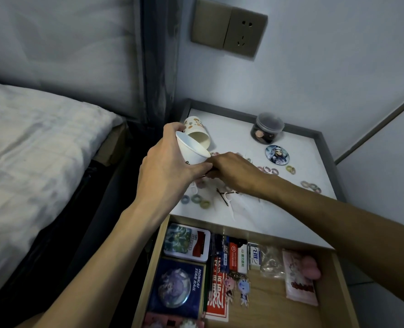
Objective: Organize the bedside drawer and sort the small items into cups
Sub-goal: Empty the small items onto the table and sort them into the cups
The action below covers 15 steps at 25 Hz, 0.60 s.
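My left hand (166, 162) grips a white paper cup (191, 151) tilted toward the right above the white nightstand top (298, 209). A second paper cup (197, 132) with a printed pattern lies on its side just behind it. My right hand (234, 170) reaches to the cup's lower edge with its fingers curled; what they pinch is hidden. Pastel hair rings (196, 200) lie scattered on the top, more hair rings (311, 186) at the right. Black hairpins (224, 196) and white floss picks (231, 209) lie near the front edge.
The open wooden drawer (338, 292) below holds tins, a blue badge card (177, 288), erasers, keychains and packets. A lidded plastic jar (267, 127) and a round badge (277, 155) stand at the back right. A bed (30, 150) is left; a wall socket (229, 31) above.
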Motion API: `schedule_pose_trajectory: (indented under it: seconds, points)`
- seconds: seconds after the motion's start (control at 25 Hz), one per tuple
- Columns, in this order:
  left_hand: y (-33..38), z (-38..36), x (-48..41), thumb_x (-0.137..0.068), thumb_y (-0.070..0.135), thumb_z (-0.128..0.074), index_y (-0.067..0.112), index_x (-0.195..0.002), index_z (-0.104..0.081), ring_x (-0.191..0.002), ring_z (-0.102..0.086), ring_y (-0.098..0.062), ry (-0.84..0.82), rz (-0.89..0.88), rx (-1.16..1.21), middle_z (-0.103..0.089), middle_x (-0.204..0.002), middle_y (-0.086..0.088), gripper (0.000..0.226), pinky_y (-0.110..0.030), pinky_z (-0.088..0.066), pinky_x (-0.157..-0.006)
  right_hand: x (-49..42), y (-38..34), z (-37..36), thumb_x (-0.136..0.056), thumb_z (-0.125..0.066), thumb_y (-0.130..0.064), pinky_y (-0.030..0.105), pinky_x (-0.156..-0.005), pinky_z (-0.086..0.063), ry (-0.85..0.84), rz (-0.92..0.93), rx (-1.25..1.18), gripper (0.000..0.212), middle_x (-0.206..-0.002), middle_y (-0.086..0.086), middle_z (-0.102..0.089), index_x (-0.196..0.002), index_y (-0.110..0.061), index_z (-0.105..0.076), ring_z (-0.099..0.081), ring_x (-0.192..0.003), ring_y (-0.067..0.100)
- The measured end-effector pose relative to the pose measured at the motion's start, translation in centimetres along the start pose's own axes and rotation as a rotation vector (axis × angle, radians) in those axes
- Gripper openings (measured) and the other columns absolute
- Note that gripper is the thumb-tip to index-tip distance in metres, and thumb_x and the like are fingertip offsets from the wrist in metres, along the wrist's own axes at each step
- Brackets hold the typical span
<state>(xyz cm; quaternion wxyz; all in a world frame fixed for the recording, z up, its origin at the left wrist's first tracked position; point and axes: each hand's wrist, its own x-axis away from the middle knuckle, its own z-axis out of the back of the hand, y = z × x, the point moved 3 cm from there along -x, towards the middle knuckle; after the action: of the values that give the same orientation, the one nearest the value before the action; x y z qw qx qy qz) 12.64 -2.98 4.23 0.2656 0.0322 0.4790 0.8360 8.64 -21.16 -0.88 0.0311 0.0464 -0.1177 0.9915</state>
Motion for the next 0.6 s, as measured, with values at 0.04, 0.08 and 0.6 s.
schedule_pose_trajectory:
  seconds: [0.04, 0.08, 0.6]
  points:
    - [0.0, 0.0, 0.0, -0.067, 0.043, -0.086, 0.031, -0.130, -0.040, -0.095, -0.059, -0.018, 0.000, -0.001, 0.001, -0.057, -0.107, 0.011, 0.080, -0.036, -0.052, -0.080, -0.1, 0.2, 0.2, -0.094, -0.061, -0.025, 0.027, -0.064, -0.042, 0.005, 0.014, 0.006, 0.005, -0.093, -0.003, -0.070, -0.093, -0.025, -0.066, -0.061, -0.081, 0.013]
    - [0.0, 0.1, 0.0, -0.067, 0.042, -0.086, 0.031, -0.130, -0.040, -0.094, -0.059, -0.018, 0.000, 0.000, 0.002, -0.057, -0.105, 0.011, 0.079, -0.035, -0.052, -0.079, -0.1, 0.5, 0.5, -0.091, -0.066, -0.024, 0.029, -0.067, -0.044, 0.008, 0.018, -0.005, 0.005, -0.093, -0.004, -0.072, -0.094, -0.024, -0.070, -0.062, -0.083, 0.013]
    - [0.1, 0.5, -0.2, -0.066, 0.043, -0.087, 0.030, -0.130, -0.041, -0.096, -0.058, -0.020, 0.013, 0.027, -0.006, -0.055, -0.103, 0.010, 0.080, -0.041, -0.052, -0.082, 0.4, 3.3, 0.6, -0.093, -0.062, -0.011, 0.007, -0.061, -0.047, 0.000, -0.246, -0.385, 0.016, -0.082, 0.000, -0.074, -0.104, -0.015, -0.074, -0.063, -0.059, -0.006]
